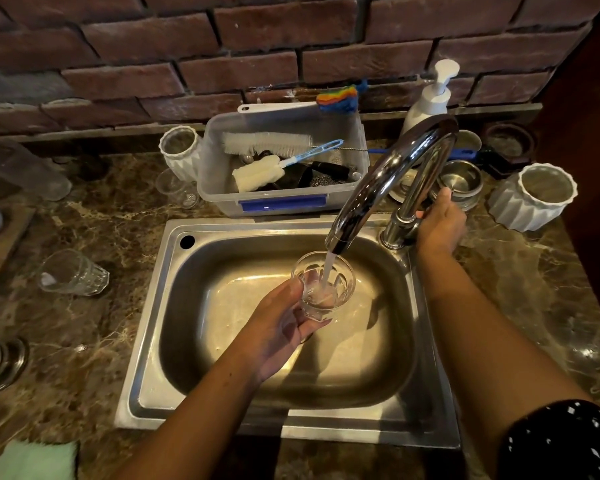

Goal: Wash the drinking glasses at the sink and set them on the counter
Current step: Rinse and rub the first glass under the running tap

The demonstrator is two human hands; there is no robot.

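head view, close above sink [153, 344]

A left hand [280, 326] grips a faceted drinking glass [323, 285] over a stainless steel sink [146, 358] as water [327, 271] streams in from a chrome faucet [392, 174]. The right hand [440, 227] rests at the faucet's base. Another glass [72, 272] lies on the marble counter [84, 341].

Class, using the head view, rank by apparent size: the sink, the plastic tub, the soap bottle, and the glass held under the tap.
1. sink
2. plastic tub
3. soap bottle and held glass: similar; the bottle stands farther back, partly behind the tap, so they stay unranked.
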